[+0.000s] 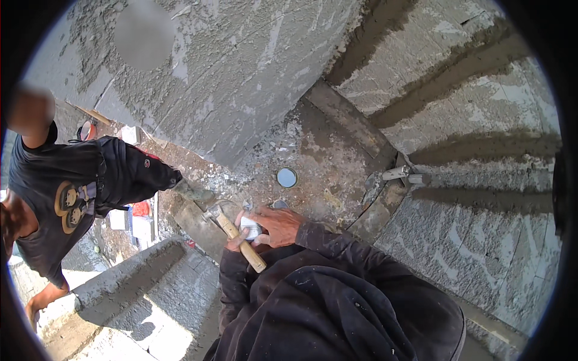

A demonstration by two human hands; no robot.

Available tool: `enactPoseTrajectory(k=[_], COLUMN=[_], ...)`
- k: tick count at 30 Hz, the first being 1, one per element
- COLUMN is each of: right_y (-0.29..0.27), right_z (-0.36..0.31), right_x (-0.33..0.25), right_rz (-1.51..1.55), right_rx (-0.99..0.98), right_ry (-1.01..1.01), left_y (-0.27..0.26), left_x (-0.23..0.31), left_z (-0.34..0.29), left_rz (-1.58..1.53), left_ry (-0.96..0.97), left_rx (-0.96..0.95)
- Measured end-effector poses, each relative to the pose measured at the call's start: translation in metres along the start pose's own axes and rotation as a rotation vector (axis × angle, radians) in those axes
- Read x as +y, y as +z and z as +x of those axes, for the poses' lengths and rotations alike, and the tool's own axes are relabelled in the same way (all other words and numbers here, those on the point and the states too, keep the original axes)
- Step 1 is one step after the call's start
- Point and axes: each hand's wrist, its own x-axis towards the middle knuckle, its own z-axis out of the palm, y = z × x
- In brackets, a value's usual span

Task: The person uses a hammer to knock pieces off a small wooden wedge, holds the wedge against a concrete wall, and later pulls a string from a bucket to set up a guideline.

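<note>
My hands are close together in front of my body. My left hand (235,242) is closed, with a wooden-handled tool (244,245) across it; a grey metal end shows at the tool's far left. Between my hands is a small white object (251,228), too covered to name. My right hand (278,227) curls over it from the right, fingers bent. Beyond my hands, a round pale blue-grey disc-like thing (286,177) lies on the dirty floor. A smaller grey piece (280,204) shows just past my right fingers.
Another person (72,180) in dark clothes stands at the left, one hand on a ledge (129,278). A rough rendered wall (217,78) rises ahead. At the right, a block wall (469,240) carries dark mortar bands. Rubble (141,225) lies at the left.
</note>
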Motion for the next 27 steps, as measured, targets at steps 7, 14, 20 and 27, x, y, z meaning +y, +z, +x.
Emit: enactPoseTrajectory(k=[7,14,20,27], right_y=[0.012,-0.021,-0.041,-0.066], right_z=[-0.017,-0.037,-0.097,-0.153], right_x=[0.029,0.038,0.071,0.057], right_rz=[-0.206,-0.024,0.071,0.197], right_rx=[0.010,0.504,0.885,1.061], right_ry=[0.253,0.493,0.613,0.569], left_y=[-0.037,0.001,-0.010,-0.064], left_x=[-0.014,0.013,0.036,0.039], left_z=[0.002,-0.004,0.008,0.019], left_rz=[0.474,0.513,0.336,0.412], left_ry=[-0.181,-0.210,-0.090,-0.200], left_rx=[0.014,-0.213,-0.188,-0.151])
